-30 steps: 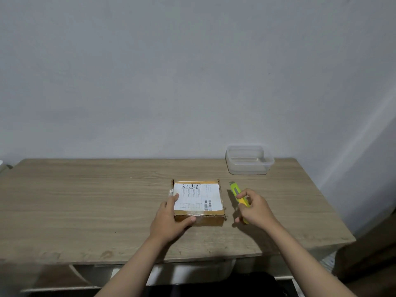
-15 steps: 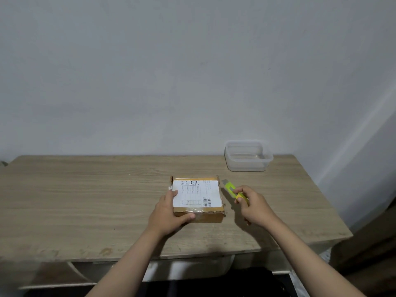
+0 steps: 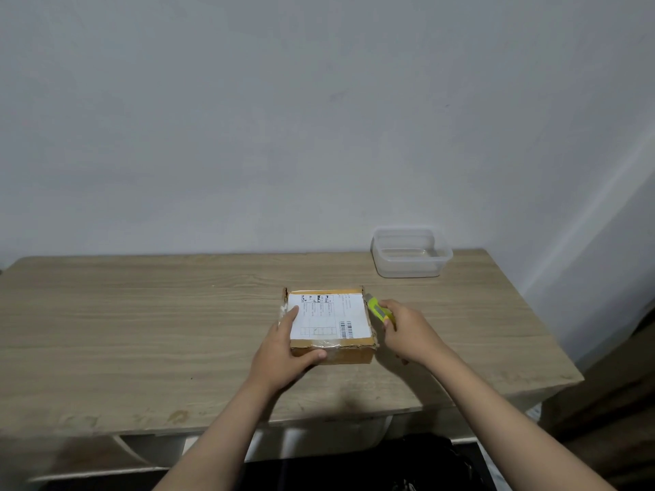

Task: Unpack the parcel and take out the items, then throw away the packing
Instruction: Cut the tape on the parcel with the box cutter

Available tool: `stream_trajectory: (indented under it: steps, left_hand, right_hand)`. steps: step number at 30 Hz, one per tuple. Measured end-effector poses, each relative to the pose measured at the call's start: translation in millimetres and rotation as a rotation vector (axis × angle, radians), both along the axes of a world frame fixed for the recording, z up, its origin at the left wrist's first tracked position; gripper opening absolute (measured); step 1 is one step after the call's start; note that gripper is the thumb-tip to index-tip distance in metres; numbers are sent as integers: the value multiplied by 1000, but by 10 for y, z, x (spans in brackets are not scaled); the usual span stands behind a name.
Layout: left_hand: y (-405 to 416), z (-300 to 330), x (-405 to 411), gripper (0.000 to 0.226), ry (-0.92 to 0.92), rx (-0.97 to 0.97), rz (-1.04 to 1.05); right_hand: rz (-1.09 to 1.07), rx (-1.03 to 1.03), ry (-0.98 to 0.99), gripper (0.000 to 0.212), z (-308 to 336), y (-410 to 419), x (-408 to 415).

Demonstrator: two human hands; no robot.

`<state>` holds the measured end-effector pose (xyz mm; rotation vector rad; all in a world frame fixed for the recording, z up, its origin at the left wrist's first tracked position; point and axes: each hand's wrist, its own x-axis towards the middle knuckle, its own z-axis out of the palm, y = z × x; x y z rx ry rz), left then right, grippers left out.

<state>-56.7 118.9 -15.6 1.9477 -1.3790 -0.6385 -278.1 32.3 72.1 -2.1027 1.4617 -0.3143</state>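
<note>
In the head view, a cardboard parcel [image 3: 331,326] with a white shipping label is lying flat on the wooden bench [image 3: 141,331], just right of the frame's centre. The left hand [image 3: 283,349] is clamping the parcel's near left corner, its grip pinching the box with fingers on top and thumb along the front edge. The right hand [image 3: 404,331] is wrapping its grip around a yellow-green box cutter [image 3: 377,310], whose tip is sitting at the parcel's far right edge. A clear plastic container [image 3: 411,253] is standing at the upper right of the bench.
</note>
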Motion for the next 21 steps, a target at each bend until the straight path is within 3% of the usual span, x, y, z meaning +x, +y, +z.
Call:
stream_trajectory:
  steps: [14, 21]
  left_hand:
    - [-19, -67, 11, 106, -7, -37, 7]
    - [-14, -59, -11, 106, -15, -46, 18]
  right_hand:
    - [-77, -18, 25, 34, 65, 166, 275]
    - [-19, -46, 174, 33, 107, 156, 388]
